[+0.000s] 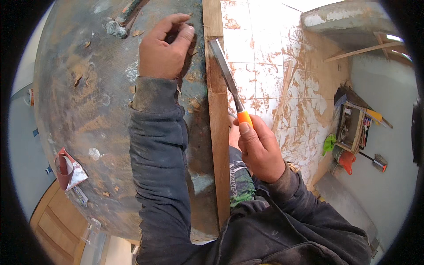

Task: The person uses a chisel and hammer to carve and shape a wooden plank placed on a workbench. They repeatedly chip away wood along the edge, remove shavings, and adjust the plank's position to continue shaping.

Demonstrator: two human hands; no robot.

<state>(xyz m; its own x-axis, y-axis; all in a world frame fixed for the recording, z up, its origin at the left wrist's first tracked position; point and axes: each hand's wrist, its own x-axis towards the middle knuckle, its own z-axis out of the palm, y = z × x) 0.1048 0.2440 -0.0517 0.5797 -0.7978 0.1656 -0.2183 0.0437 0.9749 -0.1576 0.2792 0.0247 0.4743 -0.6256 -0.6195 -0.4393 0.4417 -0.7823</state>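
Wood chisel: located right of the picture's centre, inclined, with its blade pointing up and to the left. The cutting end is positioned at the right side of the wooden bar; contact between blade and wood cannot be confirmed from this view.

Right grip: closed around the orange-and-yellow handle, thumb laid along it. The rear of the handle is hidden inside the hand.

Left grip: partly open, fingers curled, thumb and forefinger tips apart. It is positioned over the tabletop, just left of the bar. The left forearm, in a dark sleeve, extends parallel to the bar.

Wooden bar: runs lengthwise along the right edge of the tabletop. Two crosswise lines bound a darker section beside the chisel blade.

Tabletop: dark, worn and stained, with scattered wood chips. A tool with a rough grey head lies near the far side. A folded reddish sheet lies at the left edge.

Surroundings, right side: white tiled floor covered in patches with brown dust; a narrow wooden strip on the tiles; a wooden box beside the wall, with a green item near it.
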